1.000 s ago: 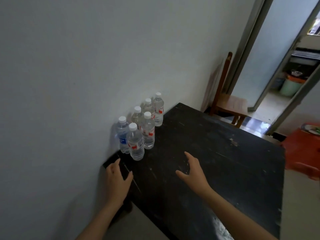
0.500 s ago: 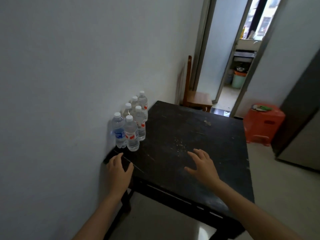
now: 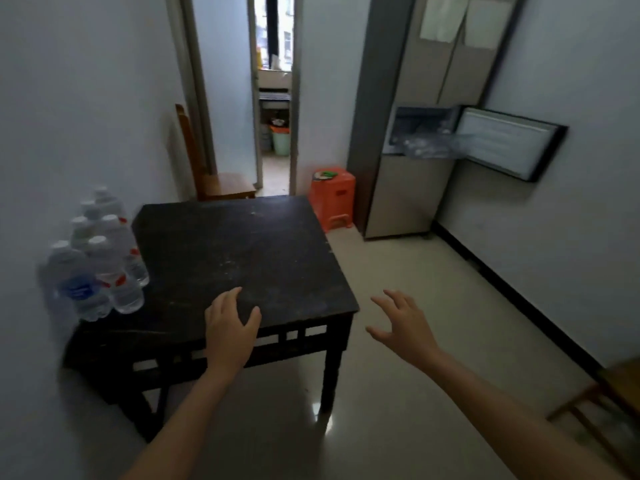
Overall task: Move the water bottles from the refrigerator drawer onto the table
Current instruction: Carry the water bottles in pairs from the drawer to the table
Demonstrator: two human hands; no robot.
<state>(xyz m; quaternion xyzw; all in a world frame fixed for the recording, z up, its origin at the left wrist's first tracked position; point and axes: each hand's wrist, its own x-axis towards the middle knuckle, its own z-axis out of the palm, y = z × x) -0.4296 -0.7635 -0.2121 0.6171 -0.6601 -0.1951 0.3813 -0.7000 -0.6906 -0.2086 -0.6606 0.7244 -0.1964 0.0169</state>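
Observation:
Several clear water bottles [image 3: 104, 268] with white caps stand clustered at the left edge of the dark wooden table [image 3: 239, 258], against the wall. My left hand [image 3: 230, 329] hovers over the table's near edge, fingers apart, holding nothing. Off the table's right corner, over the floor, my right hand [image 3: 403, 325] is open and empty. The grey refrigerator [image 3: 412, 133] stands at the back right with its middle compartment door [image 3: 509, 143] swung open; more bottles [image 3: 426, 147] show blurred in its drawer.
An orange plastic stool [image 3: 332, 197] sits between table and refrigerator. A wooden chair [image 3: 211, 168] stands behind the table by an open doorway [image 3: 273, 109]. Pale tiled floor [image 3: 408, 323] stretches from the table to the refrigerator. Another wooden chair [image 3: 602, 410] edges in at the lower right.
My view has swung right from the bottles toward the refrigerator. Both hands have moved right, away from the bottles; the right one has left the tabletop.

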